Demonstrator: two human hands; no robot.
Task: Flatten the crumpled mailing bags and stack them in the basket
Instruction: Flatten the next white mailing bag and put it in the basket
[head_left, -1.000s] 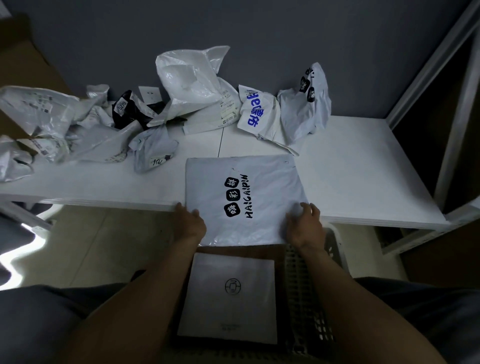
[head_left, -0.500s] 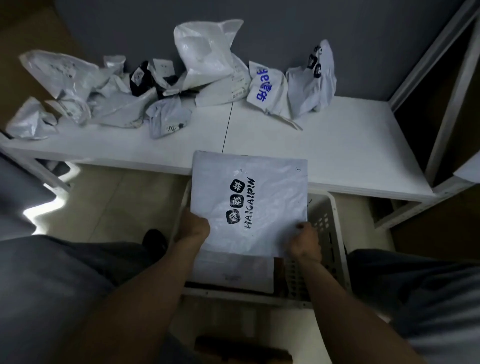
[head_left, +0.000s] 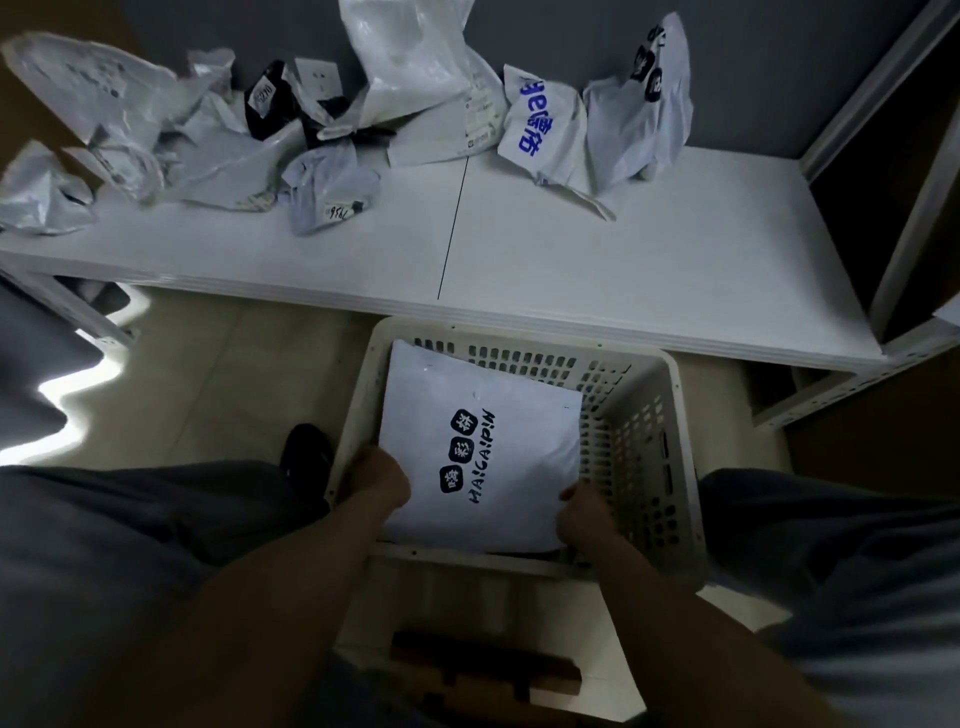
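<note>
Holding the flat bag (head_left: 483, 452) by its near end, the person has it inside the basket (head_left: 675, 447) in the lower centre of the frame, with the printed face up. The bag's far edge leans against the far wall and its near edge sits at the hands. The left hand (head_left: 382, 480) grips the left edge and the right hand (head_left: 584, 514) grips the lower right corner. The fingers of both curl onto the plastic, but their tips are hidden under it, so I cannot tell how far they wrap. Gripping at both sides probably keeps the thin sheet stretched, so it goes down smooth instead of folding on itself. The bag is slightly tilted, higher at the far end, and it seems not yet settled. Whether anything lies beneath it cannot be seen. The basket stands on the floor (head_left: 208, 395) just in front of the tabletop (head_left: 649, 260) and between the person's legs. That spot likely lets a smoothed bag go straight off the edge and down. The crumpled bags (head_left: 218, 145) are heaped along the top of the frame from upper left to upper centre, against the wall, which probably leaves working room in front. One with blue print (head_left: 540, 130) stands at upper right of the heap. Judging by that heap, most of the task remains.
</note>
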